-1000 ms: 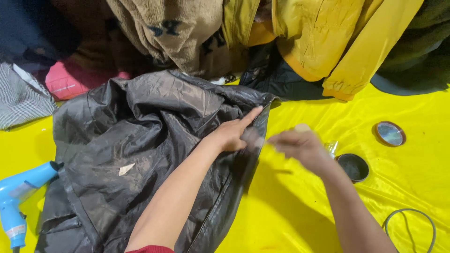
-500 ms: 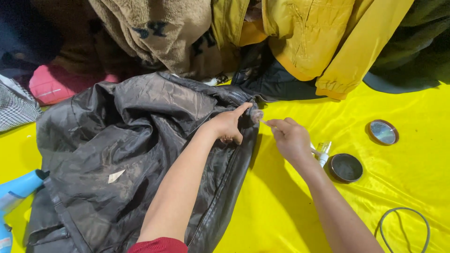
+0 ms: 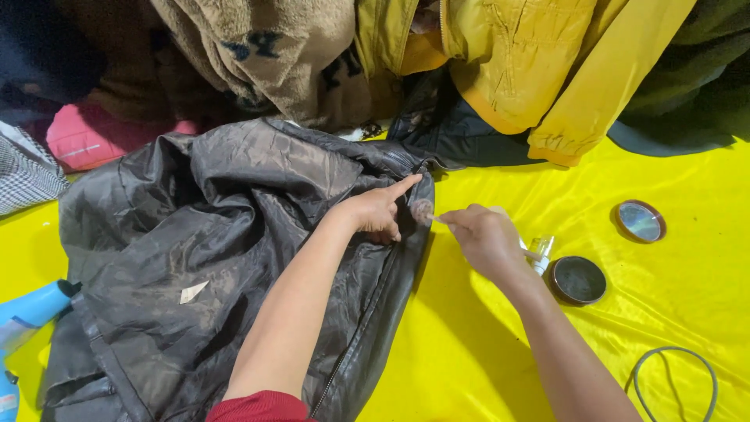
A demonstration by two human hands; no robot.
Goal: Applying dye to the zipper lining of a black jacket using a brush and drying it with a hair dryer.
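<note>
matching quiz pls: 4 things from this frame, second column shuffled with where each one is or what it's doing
Things:
1. left hand
2. right hand
3. round black tin
4. blue tool

Places or states:
A. at the left edge of the picture, partly under the dark jacket
B. pinches a thin stick whose round tip sits at the jacket's front edge
C. open on the yellow cloth, just right of the right hand
D. presses on the jacket, forefinger stretched out

Pairs: 1-D, 2-B, 3-C, 4-A
</note>
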